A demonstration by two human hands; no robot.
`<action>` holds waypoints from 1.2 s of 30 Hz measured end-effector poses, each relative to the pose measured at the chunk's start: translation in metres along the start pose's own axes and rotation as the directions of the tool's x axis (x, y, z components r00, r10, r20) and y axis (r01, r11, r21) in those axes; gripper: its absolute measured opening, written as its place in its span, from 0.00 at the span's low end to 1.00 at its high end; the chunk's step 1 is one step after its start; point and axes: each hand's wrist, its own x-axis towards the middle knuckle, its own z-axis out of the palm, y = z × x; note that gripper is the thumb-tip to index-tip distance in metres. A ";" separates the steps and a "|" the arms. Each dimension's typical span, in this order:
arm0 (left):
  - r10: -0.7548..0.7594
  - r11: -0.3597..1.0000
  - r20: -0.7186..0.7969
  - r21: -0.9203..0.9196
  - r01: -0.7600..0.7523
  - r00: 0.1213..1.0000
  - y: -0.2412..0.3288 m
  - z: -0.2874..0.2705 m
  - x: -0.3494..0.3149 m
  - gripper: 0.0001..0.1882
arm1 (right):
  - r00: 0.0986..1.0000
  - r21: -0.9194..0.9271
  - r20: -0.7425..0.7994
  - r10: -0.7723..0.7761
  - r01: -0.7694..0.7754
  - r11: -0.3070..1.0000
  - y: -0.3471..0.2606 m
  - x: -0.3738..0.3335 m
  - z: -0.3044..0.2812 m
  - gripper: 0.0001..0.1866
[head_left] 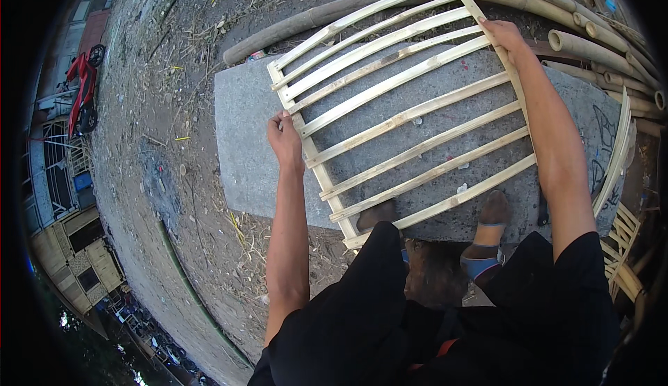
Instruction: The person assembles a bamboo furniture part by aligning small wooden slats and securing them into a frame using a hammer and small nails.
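A pale slatted bamboo panel spans the space in front of me, with several crosswise slats joined to a rail on each side. My left hand is closed on the left rail, around its middle, with the thumb and fingers pinching the strip. On the opposite rail, toward its far end, my right hand is wrapped around the edge. Beneath the panel lies a grey concrete slab, seen through the gaps. The panel's near edge reaches close to my knees.
Cut bamboo poles are piled at the far right. More slatted bamboo pieces stand at the right edge of the slab. A long green pole lies on the dirt at left. Farther left is a red motorcycle.
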 end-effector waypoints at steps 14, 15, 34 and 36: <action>0.062 0.900 -0.015 -0.431 -0.062 0.998 0.036 -0.025 -0.007 0.15 | 0.988 0.155 -0.023 -0.151 0.153 0.976 -0.060 -0.062 -0.018 0.21; 0.103 0.903 -0.034 -0.415 -0.108 0.994 0.057 -0.034 -0.008 0.14 | 0.985 0.207 -0.042 -0.166 0.171 0.963 -0.068 -0.065 -0.022 0.21; 0.528 0.750 0.032 -0.486 -0.449 0.848 0.329 -0.095 -0.085 0.14 | 0.808 0.419 -0.403 -0.429 0.580 0.699 -0.201 -0.287 -0.217 0.17; 0.523 0.718 -0.005 -0.536 -0.444 0.853 0.305 -0.063 -0.103 0.15 | 0.848 0.402 -0.395 -0.353 0.505 0.764 -0.171 -0.292 -0.232 0.17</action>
